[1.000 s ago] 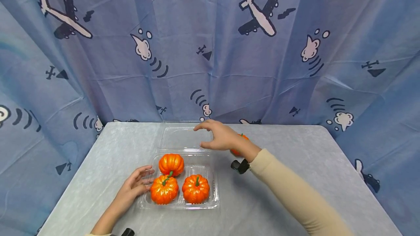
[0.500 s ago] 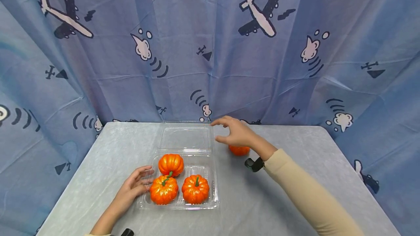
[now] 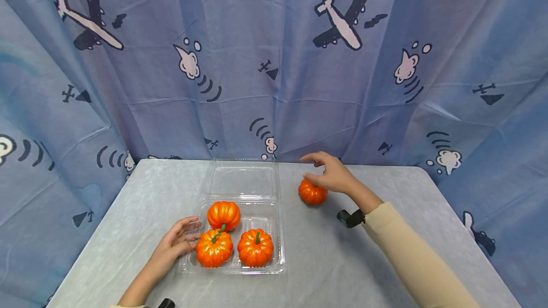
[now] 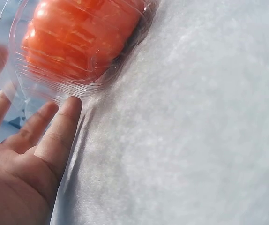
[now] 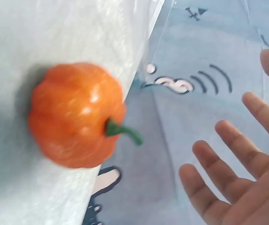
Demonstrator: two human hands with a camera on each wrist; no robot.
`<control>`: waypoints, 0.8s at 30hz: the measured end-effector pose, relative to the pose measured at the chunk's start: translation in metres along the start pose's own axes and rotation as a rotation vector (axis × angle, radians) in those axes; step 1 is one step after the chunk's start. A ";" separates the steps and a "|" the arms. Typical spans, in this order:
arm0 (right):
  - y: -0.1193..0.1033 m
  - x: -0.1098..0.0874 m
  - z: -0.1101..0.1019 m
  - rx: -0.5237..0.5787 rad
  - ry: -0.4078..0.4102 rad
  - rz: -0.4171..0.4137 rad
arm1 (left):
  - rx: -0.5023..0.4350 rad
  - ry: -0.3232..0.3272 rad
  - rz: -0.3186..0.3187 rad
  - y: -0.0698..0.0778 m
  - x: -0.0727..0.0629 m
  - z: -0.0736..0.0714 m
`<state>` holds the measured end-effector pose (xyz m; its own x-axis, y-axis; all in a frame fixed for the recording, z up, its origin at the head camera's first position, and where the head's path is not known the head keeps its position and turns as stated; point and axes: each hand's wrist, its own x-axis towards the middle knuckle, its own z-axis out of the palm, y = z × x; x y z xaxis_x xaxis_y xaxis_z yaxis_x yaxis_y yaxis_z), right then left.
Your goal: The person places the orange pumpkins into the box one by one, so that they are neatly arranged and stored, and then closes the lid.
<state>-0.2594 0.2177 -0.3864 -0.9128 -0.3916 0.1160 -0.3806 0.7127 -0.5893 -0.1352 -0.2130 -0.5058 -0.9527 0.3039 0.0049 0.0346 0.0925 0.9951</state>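
A clear plastic clamshell container (image 3: 261, 223) lies with its lid (image 3: 241, 180) folded back. Three small orange pumpkins with green stems sit in it: a far-left pumpkin (image 3: 223, 215), a near-left pumpkin (image 3: 214, 251) and a near-right pumpkin (image 3: 255, 250). My left hand (image 3: 169, 246) rests against the container's left wall, fingers loosely extended; the left wrist view shows fingertips (image 4: 71, 105) at the ribbed side. Right of the lid, another pumpkin (image 3: 312, 193) stands on the table. Just above it hovers my right hand (image 3: 334, 175), holding nothing; in the right wrist view its fingers (image 5: 237, 145) are spread.
The grey-white table (image 3: 364, 251) carries the container left of its middle. Behind the table's far edge hangs a blue curtain (image 3: 239, 61) printed with airplanes. Dark wrist cameras, one of them the right wrist camera (image 3: 351, 218), are worn on both wrists.
My right hand has moved right, from over the lid to above the pumpkin on the table, and that pumpkin is now less covered. The left hand stays where it was.
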 end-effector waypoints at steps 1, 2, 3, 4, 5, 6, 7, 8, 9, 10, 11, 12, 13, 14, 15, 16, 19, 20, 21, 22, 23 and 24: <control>0.004 -0.001 0.000 0.010 0.011 0.006 | -0.001 -0.001 0.000 0.000 0.000 0.000; 0.007 -0.003 0.000 0.017 0.020 0.015 | -0.001 -0.001 0.000 0.000 0.000 0.000; 0.011 -0.004 0.001 0.028 0.028 0.026 | -0.003 -0.002 -0.001 0.000 0.000 0.000; 0.014 -0.005 0.001 0.035 0.036 0.035 | -0.003 -0.002 -0.002 -0.001 0.000 0.000; 0.017 -0.006 0.001 0.045 0.042 0.040 | -0.004 -0.002 -0.004 -0.001 0.000 0.000; 0.021 -0.007 0.002 0.050 0.048 0.041 | -0.005 -0.001 -0.007 -0.001 0.000 0.000; 0.024 -0.009 0.003 0.056 0.055 0.044 | -0.006 0.000 -0.008 -0.001 0.000 -0.001; 0.027 -0.009 0.003 0.063 0.061 0.046 | -0.007 0.001 -0.009 -0.001 0.000 -0.001; 0.030 -0.010 0.004 0.072 0.067 0.045 | -0.008 0.001 -0.009 -0.001 0.000 -0.001; 0.033 -0.011 0.005 0.078 0.072 0.045 | -0.008 0.001 -0.010 -0.001 0.000 -0.001; 0.036 -0.012 0.007 0.083 0.077 0.044 | -0.008 0.002 -0.010 -0.001 0.000 -0.001; 0.039 -0.012 0.008 0.092 0.082 0.047 | -0.008 0.001 -0.009 -0.001 0.000 -0.001; 0.042 -0.013 0.009 0.102 0.088 0.053 | -0.009 0.001 -0.007 -0.002 0.000 -0.001; 0.045 -0.014 0.011 0.108 0.093 0.060 | -0.008 0.000 -0.005 -0.002 0.000 -0.001; 0.048 -0.014 0.012 0.108 0.097 0.069 | -0.008 0.000 -0.001 -0.002 0.000 -0.001; 0.050 -0.015 0.014 0.110 0.103 0.077 | -0.007 -0.001 0.004 -0.002 0.000 -0.002; 0.059 -0.018 0.019 0.120 0.120 0.115 | -0.006 -0.002 0.017 -0.002 0.000 -0.002; 0.061 -0.019 0.021 0.122 0.125 0.127 | -0.005 -0.002 0.020 -0.002 0.000 -0.002; 0.063 -0.020 0.023 0.126 0.130 0.133 | -0.005 -0.001 0.023 -0.002 0.000 -0.002; 0.065 -0.021 0.024 0.136 0.135 0.139 | -0.006 -0.002 0.024 -0.002 0.000 -0.002; 0.067 -0.022 0.026 0.140 0.138 0.147 | -0.006 -0.001 0.026 -0.002 0.001 -0.002; 0.069 -0.023 0.028 0.148 0.140 0.149 | -0.007 -0.001 0.026 -0.002 0.001 -0.002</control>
<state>-0.2609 0.2595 -0.4521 -0.9728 -0.1965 0.1229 -0.2238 0.6593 -0.7178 -0.1366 -0.2153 -0.5076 -0.9512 0.3072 0.0308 0.0574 0.0780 0.9953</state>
